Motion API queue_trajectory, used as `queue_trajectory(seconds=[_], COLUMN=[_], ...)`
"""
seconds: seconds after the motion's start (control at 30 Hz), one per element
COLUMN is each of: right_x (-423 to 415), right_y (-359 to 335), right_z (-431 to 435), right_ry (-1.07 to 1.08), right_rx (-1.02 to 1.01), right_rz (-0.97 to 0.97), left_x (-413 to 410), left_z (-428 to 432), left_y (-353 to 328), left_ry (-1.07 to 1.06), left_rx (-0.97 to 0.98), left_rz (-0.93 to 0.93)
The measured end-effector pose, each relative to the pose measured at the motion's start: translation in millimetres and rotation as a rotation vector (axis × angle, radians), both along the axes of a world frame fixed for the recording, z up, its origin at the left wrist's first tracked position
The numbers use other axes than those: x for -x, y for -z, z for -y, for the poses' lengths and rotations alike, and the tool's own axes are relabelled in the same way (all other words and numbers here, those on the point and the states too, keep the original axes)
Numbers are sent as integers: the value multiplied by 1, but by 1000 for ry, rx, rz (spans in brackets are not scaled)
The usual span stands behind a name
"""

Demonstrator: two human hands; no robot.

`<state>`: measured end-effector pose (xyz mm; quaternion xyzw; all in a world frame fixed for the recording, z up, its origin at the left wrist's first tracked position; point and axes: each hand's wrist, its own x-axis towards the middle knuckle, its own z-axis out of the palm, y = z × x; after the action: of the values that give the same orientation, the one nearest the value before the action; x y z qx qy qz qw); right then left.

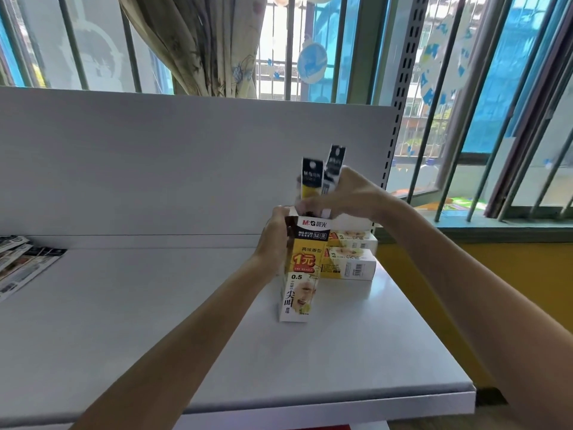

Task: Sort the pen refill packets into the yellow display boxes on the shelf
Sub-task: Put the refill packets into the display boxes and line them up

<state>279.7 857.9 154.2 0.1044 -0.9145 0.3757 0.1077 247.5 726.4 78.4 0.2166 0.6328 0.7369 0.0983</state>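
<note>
A yellow and white display box (302, 271) stands upright on the white shelf (139, 305), its top open. My left hand (274, 240) grips its upper left side. My right hand (341, 197) is over the opening, shut on pen refill packets (311, 178) whose black and yellow tops stick up out of the box. A second packet top (333, 162) leans to the right behind my fingers. Two more yellow display boxes (350, 262) lie stacked on their sides just behind and to the right.
A fan of loose refill packets (21, 262) lies at the shelf's far left edge. The white back panel (186, 166) rises behind the boxes. The shelf ends at the right near a perforated upright (400, 103), with a barred window and curtain beyond.
</note>
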Motion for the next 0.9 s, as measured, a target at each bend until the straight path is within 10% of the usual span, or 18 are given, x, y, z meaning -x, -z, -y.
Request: queue_trajectory(seconds=[0.13,0.33,0.53,0.67,0.9], right_x=[1,7,4,0,-3], right_y=[3,24,34,54,63], right_z=[-2,3,-2,-7,-10], right_ry=[39,19,263,152,109], right_rx=[331,-271,45,5,4], right_rz=[-304,-237,-451,-239,-397], left_x=[-1,-1,5,7,-1], left_z=[-2,1,4,5,12], left_y=[1,-1,5,3,7], left_ry=[18,-11,-225,-379,-249], left_rx=[-21,-58,-136,-246,-127], left_rz=[-12,15,115,232,-88])
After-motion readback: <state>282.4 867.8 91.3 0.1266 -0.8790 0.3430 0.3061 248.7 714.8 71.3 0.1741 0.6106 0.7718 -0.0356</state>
